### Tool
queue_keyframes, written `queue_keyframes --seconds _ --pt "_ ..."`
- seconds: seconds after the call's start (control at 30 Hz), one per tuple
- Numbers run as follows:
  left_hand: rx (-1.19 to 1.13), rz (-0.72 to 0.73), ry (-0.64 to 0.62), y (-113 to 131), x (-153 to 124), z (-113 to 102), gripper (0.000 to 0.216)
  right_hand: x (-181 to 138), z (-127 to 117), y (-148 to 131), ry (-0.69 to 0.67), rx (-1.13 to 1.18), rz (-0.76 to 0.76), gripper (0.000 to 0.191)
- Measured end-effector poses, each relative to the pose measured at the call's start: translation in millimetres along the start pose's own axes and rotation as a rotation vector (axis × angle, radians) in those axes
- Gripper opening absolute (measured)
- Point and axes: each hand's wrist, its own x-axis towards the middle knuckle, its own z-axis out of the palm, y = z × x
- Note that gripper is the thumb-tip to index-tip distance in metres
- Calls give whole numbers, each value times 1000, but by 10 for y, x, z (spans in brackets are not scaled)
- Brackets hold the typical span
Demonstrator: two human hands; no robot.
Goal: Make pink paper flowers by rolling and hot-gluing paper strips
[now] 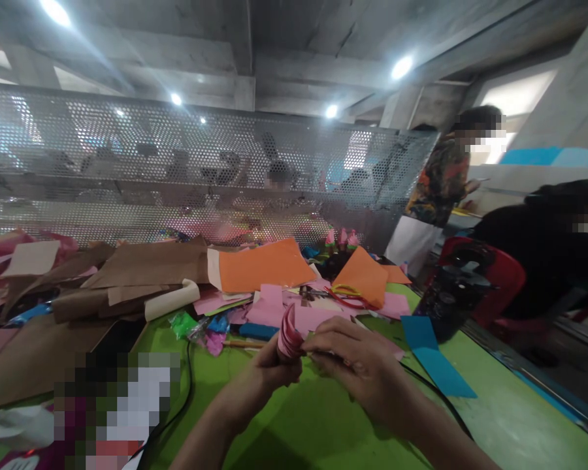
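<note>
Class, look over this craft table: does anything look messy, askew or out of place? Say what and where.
Yes. Orange, brown and pink sheets lie overlapping in a loose heap behind the hands. A blue sheet lies askew alone. The left hand and right hand pinch a pink paper stack.

Pink paper roll (pixel 289 338) between both hands (pixel 313 365)

Orange sheets (pixel 267 264) and brown paper (pixel 147 264) lie on the green counter (pixel 313 418). A blue sheet (pixel 436 359) lies near its right edge. A perforated metal screen (pixel 176 170) stands behind.
</note>
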Motion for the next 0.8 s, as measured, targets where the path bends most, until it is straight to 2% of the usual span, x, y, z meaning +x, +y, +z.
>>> queue_keyframes --seconds 0.17,0.3,0.43,0.53,0.63,0.8 --pt "-41 -12 22 -8 8 -1 28 -25 11 57 69 55 17 13" --pt "-59 -34 30 20 -17 9 26 -35 24 59 66 70 26 14" --pt "-101 -34 1 36 -21 14 42 -29 46 52 15 67 67 15" --pt "-133 16 -35 41 -8 14 49 -19 68 53 40 67 63 13" --pt "-117 33 -47 51 -5 15 45 -12 85 33 79 76 49 10" --pt "-102 -6 16 25 -4 -2 35 -22 113 -8 25 66 83 10"
